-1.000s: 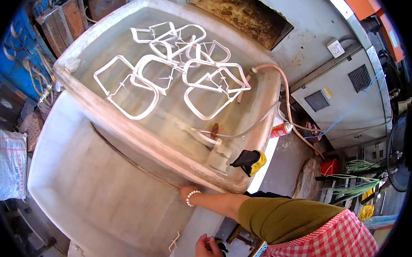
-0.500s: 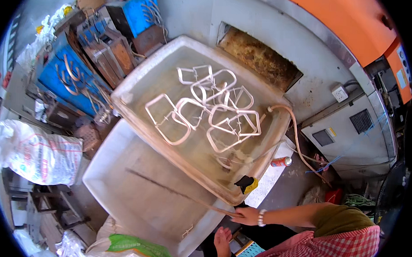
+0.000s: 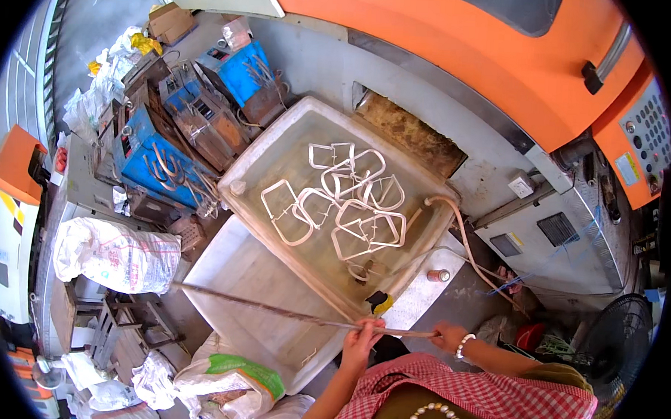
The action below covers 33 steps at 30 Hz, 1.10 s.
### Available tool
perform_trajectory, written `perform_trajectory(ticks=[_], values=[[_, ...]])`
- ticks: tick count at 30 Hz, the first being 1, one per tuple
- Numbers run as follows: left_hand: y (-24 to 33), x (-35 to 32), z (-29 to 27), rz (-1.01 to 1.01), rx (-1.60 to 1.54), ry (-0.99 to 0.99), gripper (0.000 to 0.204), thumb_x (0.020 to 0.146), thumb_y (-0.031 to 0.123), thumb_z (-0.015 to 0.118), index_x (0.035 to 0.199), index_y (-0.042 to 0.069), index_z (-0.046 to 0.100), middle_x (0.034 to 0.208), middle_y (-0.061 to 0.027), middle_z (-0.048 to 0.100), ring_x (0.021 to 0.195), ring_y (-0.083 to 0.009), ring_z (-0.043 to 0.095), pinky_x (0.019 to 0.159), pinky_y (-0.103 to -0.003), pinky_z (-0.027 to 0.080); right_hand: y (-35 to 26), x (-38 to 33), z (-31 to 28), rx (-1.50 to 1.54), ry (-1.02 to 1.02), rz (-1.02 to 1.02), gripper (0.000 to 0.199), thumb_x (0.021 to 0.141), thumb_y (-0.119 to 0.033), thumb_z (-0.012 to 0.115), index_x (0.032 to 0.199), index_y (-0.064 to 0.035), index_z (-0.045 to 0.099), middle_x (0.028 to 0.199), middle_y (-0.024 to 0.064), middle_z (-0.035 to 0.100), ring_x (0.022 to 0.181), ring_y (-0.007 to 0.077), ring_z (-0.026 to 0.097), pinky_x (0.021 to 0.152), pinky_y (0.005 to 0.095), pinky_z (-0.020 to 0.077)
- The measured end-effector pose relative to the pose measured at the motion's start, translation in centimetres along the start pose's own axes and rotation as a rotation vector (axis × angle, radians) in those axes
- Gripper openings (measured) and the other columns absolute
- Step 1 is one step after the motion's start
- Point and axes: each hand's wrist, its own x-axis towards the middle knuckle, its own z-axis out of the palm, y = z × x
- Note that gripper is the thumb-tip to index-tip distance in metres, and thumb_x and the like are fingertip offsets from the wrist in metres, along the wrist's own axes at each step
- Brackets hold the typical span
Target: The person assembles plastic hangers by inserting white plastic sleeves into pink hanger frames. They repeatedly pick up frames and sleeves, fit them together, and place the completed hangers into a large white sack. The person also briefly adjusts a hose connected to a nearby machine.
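While both hands close around a long thin metal rod (image 3: 301,315), the left hand (image 3: 361,338) wraps it nearer the middle and the right hand (image 3: 447,336), with a bead bracelet at the wrist, holds its near end; each grip is shut on the rod. Rod runs roughly level, from the right hand out to the person's left, crossing above an empty white tray (image 3: 249,296) and ending near a white sack (image 3: 116,254). Just beyond the tray sits a larger white tub (image 3: 278,143) filled with clear liquid, with a pile of white looped plastic frames (image 3: 347,202) lying in it, overlapping. A tan hose (image 3: 465,238) curves over the tub's right rim. A black and yellow object (image 3: 380,301) rests at the tub's near corner, just beside the left hand. A small can (image 3: 438,275) stands on the pale surface (image 3: 421,296) right of the tub. Blue metal moulds (image 3: 165,157) with bent pipes crowd the left side. A big orange machine (image 3: 462,50) fills the top, with a grey cabinet (image 3: 551,234) below it. A green and white sack (image 3: 227,384) lies near the tray's lower edge. A fan (image 3: 622,342) stands at far right.
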Motion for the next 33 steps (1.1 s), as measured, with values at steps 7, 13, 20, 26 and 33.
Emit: perform_trajectory(ticks=[7, 13, 20, 26, 33], values=[[-1.8, 0.3, 7.6, -0.119, 0.229, -0.334, 0.025, 0.097, 0.019, 0.048, 0.112, 0.0, 0.053, 0.114, -0.0108, 0.059, 0.111, -0.0172, 0.054, 0.095, -0.032, 0.045, -0.6, -6.6, -0.4, 0.116, 0.177, 0.36, 0.022, 0.082, -0.027, 0.064, 0.086, -0.0058, 0.06, 0.081, 0.0154, 0.062, 0.075, 0.0335, 0.06, 0.065, 0.0408, 0.048], [-1.8, -0.5, 10.0, 0.113, 0.393, -0.603, 0.041, 0.093, 0.02, 0.055, 0.127, 0.001, 0.042, 0.122, -0.0145, 0.052, 0.104, -0.0181, 0.057, 0.087, -0.029, 0.046, 1.8, -11.8, 4.5, 0.32, 0.681, 0.31, 0.012, 0.085, -0.014, 0.06, 0.091, -0.0039, 0.06, 0.073, 0.0129, 0.058, 0.068, 0.0268, 0.057, 0.06, 0.038, 0.0455], [-1.5, -1.7, 3.8, 0.179, 0.986, -0.58, 0.04, 0.088, 0.019, 0.062, 0.122, 0.003, 0.048, 0.107, -0.009, 0.062, 0.09, -0.016, 0.061, 0.077, -0.031, 0.05, -0.5, -18.1, 8.4, 0.607, 0.999, 0.685, 0.021, 0.091, -0.021, 0.056, 0.103, -0.0049, 0.06, 0.076, 0.0062, 0.06, 0.069, 0.0148, 0.054, 0.063, 0.0299, 0.0449], [-3.5, -0.6, -5.6, 0.095, 0.614, -0.347, 0.035, 0.091, 0.013, 0.057, 0.123, 0.003, 0.045, 0.101, -0.0083, 0.056, 0.082, -0.0171, 0.059, 0.074, -0.029, 0.05, -1.0, -21.5, 14.1, 0.906, 1.297, 0.761, 0.016, 0.092, -0.019, 0.056, 0.102, -0.0062, 0.058, 0.071, -0.0024, 0.05, 0.064, 0.0069, 0.043, 0.056, 0.0249, 0.0378], [-0.8, -0.7, -2.4, -0.141, 0.928, -0.267, 0.039, 0.09, 0.01, 0.055, 0.125, 0.001, 0.04, 0.104, -0.0098, 0.053, 0.08, -0.0152, 0.059, 0.066, -0.025, 0.048, -6.4, -25.0, 14.8, 0.787, 1.439, 1.095, 0.019, 0.091, -0.023, 0.055, 0.102, -0.0082, 0.059, 0.064, 0.005, 0.051, 0.058, 0.0143, 0.048, 0.055, 0.0308, 0.0416]])
